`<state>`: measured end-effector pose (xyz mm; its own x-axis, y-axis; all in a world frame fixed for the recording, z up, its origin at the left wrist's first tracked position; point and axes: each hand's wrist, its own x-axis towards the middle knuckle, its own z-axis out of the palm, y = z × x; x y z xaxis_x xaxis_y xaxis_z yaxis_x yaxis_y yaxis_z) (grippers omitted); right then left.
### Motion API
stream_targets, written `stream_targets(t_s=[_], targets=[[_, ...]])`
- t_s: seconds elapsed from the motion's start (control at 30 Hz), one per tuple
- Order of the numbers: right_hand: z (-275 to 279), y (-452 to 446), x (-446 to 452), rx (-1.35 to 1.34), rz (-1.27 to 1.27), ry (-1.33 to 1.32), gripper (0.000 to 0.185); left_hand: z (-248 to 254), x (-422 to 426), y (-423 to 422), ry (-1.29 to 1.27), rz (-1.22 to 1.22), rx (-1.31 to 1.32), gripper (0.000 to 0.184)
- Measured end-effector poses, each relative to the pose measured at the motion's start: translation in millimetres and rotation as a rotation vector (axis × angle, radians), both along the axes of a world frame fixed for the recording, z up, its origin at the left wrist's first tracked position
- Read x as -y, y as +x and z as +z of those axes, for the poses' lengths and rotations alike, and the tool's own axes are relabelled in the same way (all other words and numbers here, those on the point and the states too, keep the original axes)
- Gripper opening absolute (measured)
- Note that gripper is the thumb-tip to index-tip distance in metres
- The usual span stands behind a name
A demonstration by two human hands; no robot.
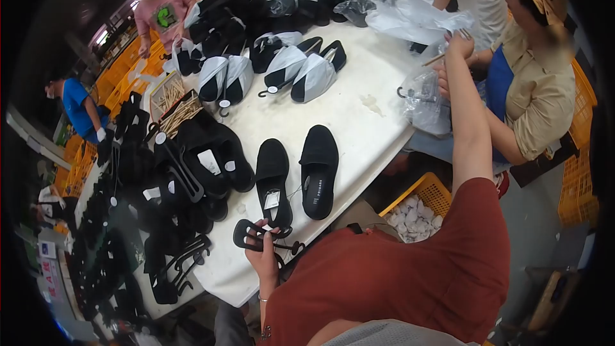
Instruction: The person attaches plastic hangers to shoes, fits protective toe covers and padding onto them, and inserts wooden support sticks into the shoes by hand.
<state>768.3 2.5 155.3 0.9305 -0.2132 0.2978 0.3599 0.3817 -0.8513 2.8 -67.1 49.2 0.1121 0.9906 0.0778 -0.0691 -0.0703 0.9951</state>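
Note:
My left hand [261, 257] is closed around black plastic shoe hangers [248, 234] at the table's near edge. Just beyond it lies a pair of black slip-on shoes: the left shoe [273, 176] has a white tag inside, and the right shoe [319, 173] shows a printed insole. Stretched far to the right, my right hand [460, 45] has curled fingers beside a co-worker's hands. A thin wooden stick [434, 60] and white plastic wrapping [416, 18] are close to it; what my fingers hold there is unclear.
On the white table [365, 128] are paper-wrapped shoes [314, 77], piled black shoes [211, 160] and a box of wooden sticks [168, 95]. A yellow crate [430, 195] with crumpled white paper stands below the edge. A co-worker [538, 90] sits at right holding a clear bag [426, 99].

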Motion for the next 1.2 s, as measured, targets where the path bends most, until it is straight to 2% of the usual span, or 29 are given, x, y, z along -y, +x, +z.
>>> stream_targets(t_s=[0.17, 0.2, 0.33, 0.47, 0.53, 0.67, 0.77, 0.87, 0.93, 0.97, 1.03, 1.07, 1.1, 1.17, 1.2], targets=[[-16, 1, -11, -0.026, 0.128, -0.034, 0.048, -13, -4, 5, 0.005, 0.150, 0.108, 0.032], [-33, 16, -23, -0.017, 0.088, 0.134, 0.038, -24, -6, -2, -0.050, 0.118, 0.086, 0.030], [-38, 5, -22, -0.104, 0.084, 0.176, 0.034, -33, -7, -5, -0.128, 0.122, 0.159, 0.025], [-46, 1, -21, -0.112, 0.150, 0.150, 0.034, -36, -9, -6, -0.179, 0.126, 0.202, 0.023], [-54, 3, -21, -0.142, 0.216, 0.122, 0.047, -42, -12, -7, -0.185, 0.130, 0.208, 0.022], [-65, 5, -24, -0.154, 0.185, 0.102, 0.046, -50, -16, -12, -0.182, 0.092, 0.220, 0.020], [-67, 9, -22, -0.163, 0.238, 0.048, 0.043, -52, -17, -13, -0.188, 0.087, 0.209, 0.020], [-70, 13, -23, -0.128, 0.329, -0.024, 0.032, -52, -16, -13, -0.193, 0.083, 0.212, 0.020], [-70, 10, -29, -0.161, 0.332, 0.063, 0.020, -51, -16, -12, -0.193, 0.087, 0.220, 0.020], [-71, 8, -32, -0.162, 0.337, 0.060, 0.020, -51, -17, -12, -0.195, 0.086, 0.203, 0.023], [-65, -6, -38, -0.051, 0.232, 0.240, 0.013, -50, -16, -11, -0.201, 0.096, 0.189, 0.025], [-62, -12, -35, -0.144, 0.273, 0.173, 0.020, -50, -16, -11, -0.192, 0.084, 0.202, 0.024], [-58, -21, -31, -0.147, 0.287, 0.164, 0.020, -49, -16, -12, -0.183, 0.074, 0.214, 0.022], [-45, -47, -23, -0.155, 0.518, 0.181, 0.017, -50, -16, -14, -0.195, 0.064, 0.195, 0.023], [-33, -73, -20, -0.160, 0.550, 0.183, 0.015, -49, -16, -14, -0.200, 0.063, 0.198, 0.023]])
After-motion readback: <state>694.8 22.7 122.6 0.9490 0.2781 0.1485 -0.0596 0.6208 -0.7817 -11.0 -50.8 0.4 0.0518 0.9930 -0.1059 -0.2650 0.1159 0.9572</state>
